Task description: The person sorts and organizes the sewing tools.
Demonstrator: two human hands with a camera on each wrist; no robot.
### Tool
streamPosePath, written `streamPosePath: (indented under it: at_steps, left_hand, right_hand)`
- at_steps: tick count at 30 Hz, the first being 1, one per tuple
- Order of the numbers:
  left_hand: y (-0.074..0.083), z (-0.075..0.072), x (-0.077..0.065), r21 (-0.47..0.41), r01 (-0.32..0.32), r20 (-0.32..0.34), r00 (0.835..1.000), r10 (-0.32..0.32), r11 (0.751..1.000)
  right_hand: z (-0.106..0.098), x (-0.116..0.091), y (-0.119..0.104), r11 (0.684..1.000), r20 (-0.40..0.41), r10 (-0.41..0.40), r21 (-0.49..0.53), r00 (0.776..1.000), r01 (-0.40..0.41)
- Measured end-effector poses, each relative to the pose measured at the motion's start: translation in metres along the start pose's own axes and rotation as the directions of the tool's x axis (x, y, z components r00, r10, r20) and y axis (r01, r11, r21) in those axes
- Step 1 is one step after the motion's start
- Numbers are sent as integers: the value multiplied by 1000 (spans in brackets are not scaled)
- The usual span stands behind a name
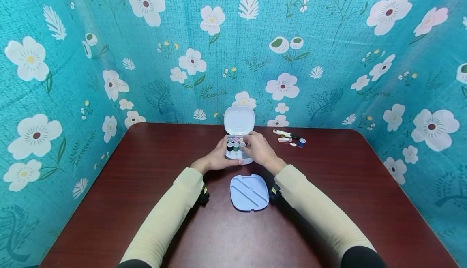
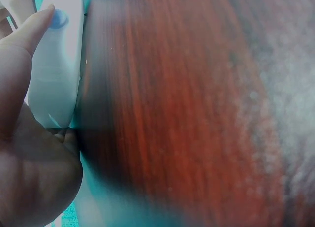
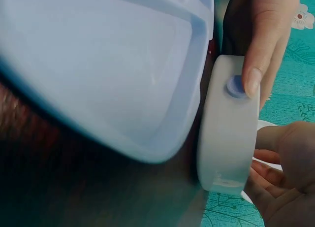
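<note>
A white sewing box (image 3: 227,138) stands near the far side of the table with its lid (image 1: 239,118) raised. Inside, several thread spools (image 1: 236,146) sit in rows, dark, green and pale ones among them. My left hand (image 1: 217,157) grips the box at its left side, the thumb along the front by a blue round button (image 3: 236,85). Over the right part of the box, my right hand (image 1: 260,148) has curled fingers and thumb around a spool at the right end of the rows; those fingertips partly hide it.
A pale blue tray (image 1: 249,193) with a diagonal divider lies in front of the box. To the right are a blue thread spool (image 1: 301,142), a white-handled tool (image 1: 282,133) and a few small items (image 1: 285,139). A flowered curtain (image 1: 233,57) hangs behind the table.
</note>
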State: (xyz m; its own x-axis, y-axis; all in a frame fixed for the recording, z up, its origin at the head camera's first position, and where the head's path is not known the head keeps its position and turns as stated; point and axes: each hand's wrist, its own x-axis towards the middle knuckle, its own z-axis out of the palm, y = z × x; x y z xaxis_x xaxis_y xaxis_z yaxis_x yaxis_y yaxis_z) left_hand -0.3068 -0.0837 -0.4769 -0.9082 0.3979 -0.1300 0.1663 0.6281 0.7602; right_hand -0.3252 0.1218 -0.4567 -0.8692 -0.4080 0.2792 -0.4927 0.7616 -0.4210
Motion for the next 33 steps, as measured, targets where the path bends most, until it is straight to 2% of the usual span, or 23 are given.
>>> streamPosePath:
  at_steps: [6,12,22,33]
  left_hand:
    - [1,-1,-1,1,6,0,1000,-6,1000]
    - [-7,2,6,20,12,2,1000,-12,1000]
    - [-3,1,2,27,-7,-7,1000,7,1000]
    - [-1,-1,1,24,-16,-6,1000,16,1000]
  right_hand:
    - [-8,-3,1,999,2,-30,-38,1000,30]
    - [-14,-9,3,998,-1,-41,-56,999,41]
    - [-22,-18,13,999,-10,-20,-33,1000,19]
    - [-29,-31,27,998,-2,45,-41,999,-45]
